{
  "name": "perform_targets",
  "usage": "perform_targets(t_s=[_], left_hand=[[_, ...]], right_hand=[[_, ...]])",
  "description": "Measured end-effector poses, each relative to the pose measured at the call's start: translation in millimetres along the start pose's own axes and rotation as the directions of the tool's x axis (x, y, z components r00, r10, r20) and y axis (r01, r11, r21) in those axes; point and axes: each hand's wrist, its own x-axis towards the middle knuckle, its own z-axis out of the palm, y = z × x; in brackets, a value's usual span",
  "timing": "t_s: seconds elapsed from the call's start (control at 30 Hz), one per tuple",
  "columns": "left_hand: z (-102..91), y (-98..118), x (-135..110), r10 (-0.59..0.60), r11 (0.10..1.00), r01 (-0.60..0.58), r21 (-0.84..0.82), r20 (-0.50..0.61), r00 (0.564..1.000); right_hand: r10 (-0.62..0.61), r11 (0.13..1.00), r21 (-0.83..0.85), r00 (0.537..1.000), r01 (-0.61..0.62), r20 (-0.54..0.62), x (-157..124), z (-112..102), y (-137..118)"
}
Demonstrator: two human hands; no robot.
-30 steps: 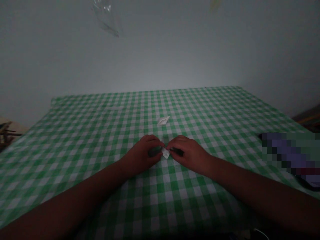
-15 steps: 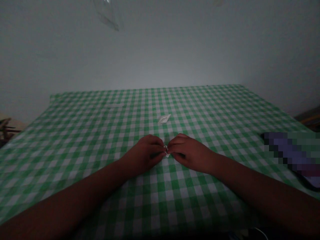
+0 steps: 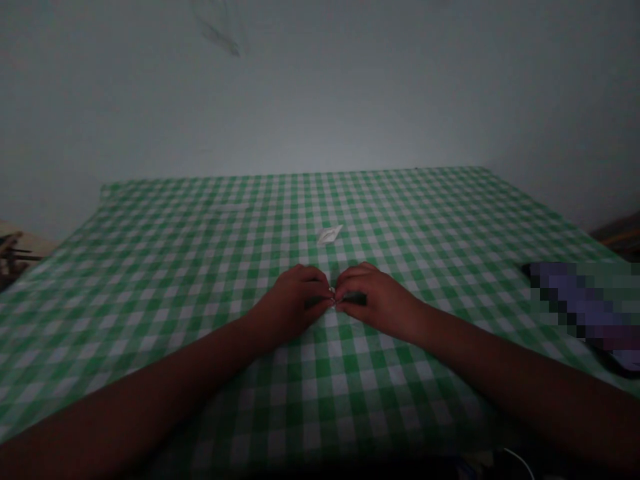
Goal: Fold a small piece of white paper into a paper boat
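Observation:
My left hand [image 3: 293,300] and my right hand [image 3: 377,297] meet at the middle of the table, fingertips almost touching. Both are closed in a pinch on a small white piece of what looks like paper [image 3: 333,299]. Fingers cover most of it, so its shape is hard to make out. Just beyond the hands, a flat white folded paper [image 3: 331,234], roughly diamond-shaped, lies by itself on the green and white checked tablecloth [image 3: 345,393].
A dark-edged device like a phone [image 3: 560,287], partly pixelated, lies at the right. Farther back on the left is a faint whitish strip [image 3: 231,207]. A pale wall [image 3: 350,87] stands behind the table. A thin white cable [image 3: 520,460] shows below the front edge.
The fingertips have drawn slightly closer around the white piece, and less of it shows. The whole view has shifted a little; the folded paper stays where it lay.

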Motion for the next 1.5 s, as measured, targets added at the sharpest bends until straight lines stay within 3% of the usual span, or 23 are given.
perform_targets(t_s=[0.23, 0.37, 0.47, 0.57, 0.77, 1.03, 1.27, 1.5], left_hand=[[-2.6, -3.4, 0.5, -0.032, 0.999, 0.032, 0.025, -0.001, 0.999], [-7.3, 4.1, -3.5, 0.028, 0.961, -0.04, 0.275, 0.046, 0.999], [-10.0, 15.2, -7.7, 0.061, 0.886, -0.101, 0.453, 0.104, 0.993], [-10.3, 26.8, -12.1, 0.075, 0.832, -0.163, 0.53, 0.184, 0.98], [-11.3, 36.3, -20.6, 0.075, 0.845, -0.186, 0.501, 0.233, 0.97], [-22.3, 30.8, -19.2, 0.08, 0.861, -0.233, 0.453, 0.332, 0.94], [-30.1, 34.1, -19.2, 0.036, 0.901, -0.178, 0.396, 0.34, 0.94], [-26.4, 32.8, -20.0, 0.032, 0.885, -0.184, 0.427, 0.34, 0.94]], right_hand=[[-0.05, 0.987, -0.152, 0.998, 0.054, 0.027, -3.6, -1.6, -7.0], [-0.083, 0.942, -0.314, 0.99, 0.115, 0.113, -6.1, -2.8, -18.2], [-0.029, 0.902, -0.418, 0.982, 0.107, 0.189, -8.8, -2.7, -26.7], [0.034, 0.873, -0.483, 0.979, 0.069, 0.202, -11.5, -4.5, -34.2], [0.103, 0.87, -0.492, 0.963, 0.036, 0.251, -17.6, -8.7, -40.4], [0.026, 0.881, -0.46, 0.958, 0.113, 0.286, -25.9, -12.5, -29.5], [-0.017, 0.905, -0.394, 0.938, 0.162, 0.347, -20.8, -24.4, -26.7], [-0.038, 0.854, -0.469, 0.927, 0.224, 0.374, -24.6, -21.3, -26.3]])
